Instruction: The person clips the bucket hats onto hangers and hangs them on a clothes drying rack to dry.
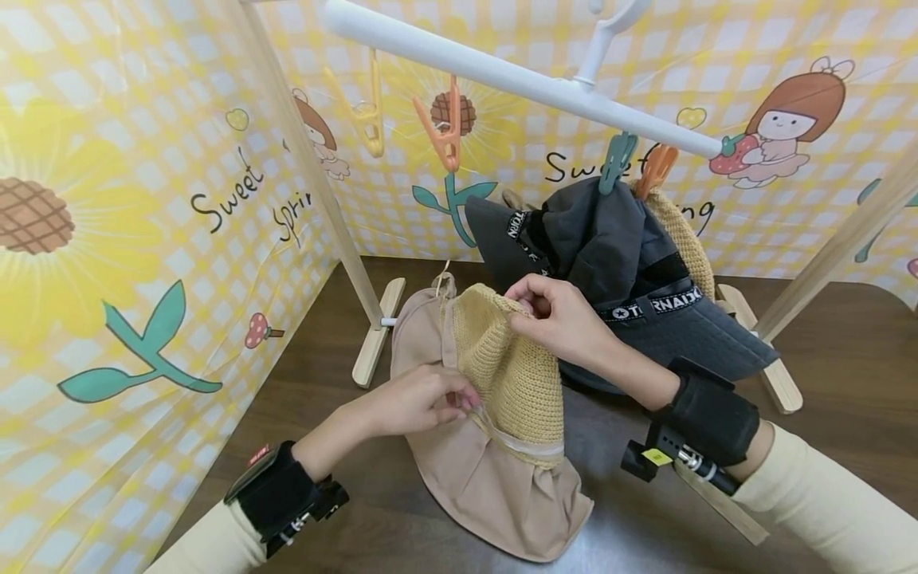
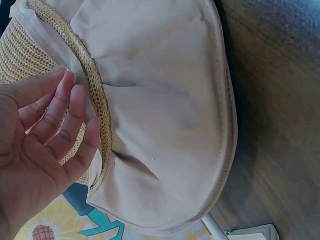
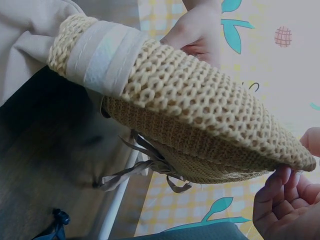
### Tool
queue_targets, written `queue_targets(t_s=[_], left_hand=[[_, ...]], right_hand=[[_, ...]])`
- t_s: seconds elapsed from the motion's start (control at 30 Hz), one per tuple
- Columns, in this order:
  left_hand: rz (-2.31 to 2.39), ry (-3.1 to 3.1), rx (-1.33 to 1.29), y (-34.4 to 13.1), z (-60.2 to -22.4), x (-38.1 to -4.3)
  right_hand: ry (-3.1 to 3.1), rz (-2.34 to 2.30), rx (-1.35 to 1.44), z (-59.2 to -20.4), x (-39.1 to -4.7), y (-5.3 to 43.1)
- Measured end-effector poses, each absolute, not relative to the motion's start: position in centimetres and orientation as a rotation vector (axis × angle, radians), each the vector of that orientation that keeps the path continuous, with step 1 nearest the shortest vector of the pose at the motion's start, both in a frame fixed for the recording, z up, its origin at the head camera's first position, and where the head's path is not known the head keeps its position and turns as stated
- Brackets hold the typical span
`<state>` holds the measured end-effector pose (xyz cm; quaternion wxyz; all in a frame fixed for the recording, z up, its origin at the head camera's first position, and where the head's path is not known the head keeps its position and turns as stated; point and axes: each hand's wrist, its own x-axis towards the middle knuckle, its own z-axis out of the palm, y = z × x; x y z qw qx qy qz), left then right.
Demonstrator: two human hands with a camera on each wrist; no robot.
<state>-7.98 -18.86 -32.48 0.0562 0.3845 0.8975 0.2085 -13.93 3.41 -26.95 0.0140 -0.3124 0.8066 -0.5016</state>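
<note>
A sun hat with a woven straw crown (image 1: 527, 387) and a wide beige cloth brim (image 1: 495, 494) hangs between both hands, its crown folded. With thumb and fingers, my right hand (image 1: 566, 319) pinches the top edge of the crown; the right wrist view shows this pinch at the crown's tip (image 3: 300, 157). My left hand (image 1: 423, 399) pinches the pale inner band (image 2: 75, 65) where crown meets brim, its other fingers lying loosely along the band. Thin cloth ties (image 3: 150, 160) dangle from the hat's far side.
Above runs a white rack bar (image 1: 502, 76) with a yellow clip (image 1: 369, 119) and an orange clip (image 1: 448, 135). A dark grey bucket hat (image 1: 595, 231) hangs from a green clip (image 1: 617, 163), beside another orange clip (image 1: 656, 169) holding a straw item (image 1: 681, 231). Wooden rack feet (image 1: 378, 335) stand on the brown table.
</note>
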Motion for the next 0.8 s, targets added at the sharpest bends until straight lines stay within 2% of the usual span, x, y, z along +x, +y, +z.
queue_targets(t_s=[0.8], left_hand=[[0.626, 2.76, 1.166, -19.0, -32.0, -8.1]], right_hand=[[2.539, -1.561, -0.999, -24.8, -14.3, 3.1]])
